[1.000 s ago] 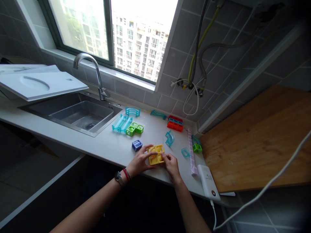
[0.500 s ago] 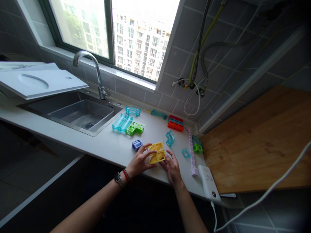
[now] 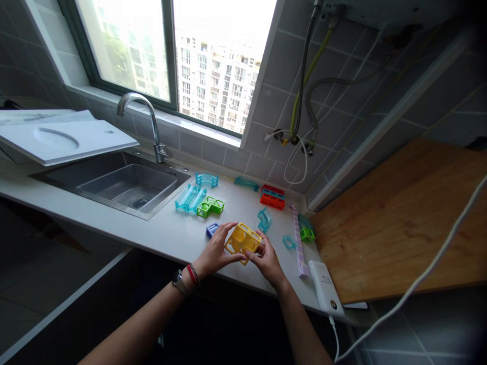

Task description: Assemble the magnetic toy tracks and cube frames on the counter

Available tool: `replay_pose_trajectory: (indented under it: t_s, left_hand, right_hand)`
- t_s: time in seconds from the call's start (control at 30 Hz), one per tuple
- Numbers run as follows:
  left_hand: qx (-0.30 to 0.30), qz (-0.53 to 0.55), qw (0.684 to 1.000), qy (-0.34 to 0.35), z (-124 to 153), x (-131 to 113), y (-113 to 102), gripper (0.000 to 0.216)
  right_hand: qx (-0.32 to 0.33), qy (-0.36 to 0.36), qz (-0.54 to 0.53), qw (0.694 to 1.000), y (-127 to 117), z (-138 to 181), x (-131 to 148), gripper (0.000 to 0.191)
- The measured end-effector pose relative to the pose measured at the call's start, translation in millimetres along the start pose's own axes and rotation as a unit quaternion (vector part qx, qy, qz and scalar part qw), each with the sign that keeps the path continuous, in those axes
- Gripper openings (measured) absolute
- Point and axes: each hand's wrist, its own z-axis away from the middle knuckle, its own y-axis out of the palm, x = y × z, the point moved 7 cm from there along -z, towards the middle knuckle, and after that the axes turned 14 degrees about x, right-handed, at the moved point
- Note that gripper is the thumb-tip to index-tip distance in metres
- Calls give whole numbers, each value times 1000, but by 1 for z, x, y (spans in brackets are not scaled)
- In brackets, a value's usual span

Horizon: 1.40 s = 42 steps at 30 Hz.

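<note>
Between my two hands is a block of joined yellow toy cubes (image 3: 242, 237), held tilted above the front edge of the counter. My left hand (image 3: 218, 251) grips its left side, thumb below and fingers on top. My right hand (image 3: 268, 257) closes on its right side with the thumb at the lower front. Just behind my left fingers sits a blue cube (image 3: 212, 230), partly hidden by them. Green joined cubes (image 3: 210, 205) lie farther back on the counter, beside clear teal track pieces (image 3: 190, 197).
A curved teal piece (image 3: 264, 220), red slotted blocks (image 3: 273, 197) and a long pink strip (image 3: 299, 241) lie on the counter (image 3: 163, 235). At the left is a sink (image 3: 129, 185) with a faucet (image 3: 155, 124). A white power bank (image 3: 325, 287) with a cable sits right, by a wooden board (image 3: 399, 218).
The yellow cubes have been turned and tilted between my hands. My right hand has moved up and closed on their right side; my left hand has shifted its hold slightly.
</note>
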Motion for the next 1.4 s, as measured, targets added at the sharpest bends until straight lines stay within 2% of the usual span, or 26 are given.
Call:
replay_pose_trajectory:
  t_s: [0.07, 0.17, 0.23, 0.3, 0.4, 0.47, 0.57, 0.7, 0.77, 0.9, 1.03, 1.23, 1.4]
  left_hand:
    - [15, -28, 999, 12, -11, -16, -10, 88]
    - [77, -46, 996, 31, -28, -37, -13, 76]
    - [116, -18, 993, 8, -34, -36, -6, 58]
    - [126, 39, 991, -33, -34, -24, 6, 42]
    - [71, 164, 981, -77, -25, 2, 27, 40]
    - [30, 256, 961, -96, -17, 17, 44, 43]
    - [10, 343, 932, -118, -7, 29, 64, 44]
    - [11, 359, 925, -123, -2, 29, 70, 40]
    - [-25, 353, 926, -134, 0, 32, 66, 40]
    - [-88, 330, 926, -161, 1, 40, 61, 39]
    - [-102, 292, 937, -162, -6, 46, 54, 38]
    - [-106, 238, 952, -163, -12, 58, 43, 39]
    - [-72, 185, 967, -157, -11, 52, 44, 39]
  right_hand:
    - [28, -9, 88, 996, -5, 2, 21, 85]
    - [40, -37, 213, 976, -6, 7, 54, 82]
    - [31, -61, 243, 967, -6, 10, 68, 77]
    - [15, -76, 230, 970, -6, 11, 70, 71]
    - [-15, -67, 169, 983, -10, 11, 55, 60]
    - [-41, -51, 132, 989, -12, 11, 39, 53]
    - [-103, -45, 81, 990, -20, 13, 22, 45]
    - [-165, -19, -67, 984, -29, 11, 3, 45]
    - [-194, -4, -138, 971, -34, 9, -6, 46]
    - [-246, 19, -209, 946, -44, 8, -21, 50]
    - [-202, 61, -245, 946, -47, 10, -34, 47]
    - [-208, 52, -159, 964, -72, 22, -32, 42]
    - [-129, 60, -159, 977, -62, 20, -28, 48]
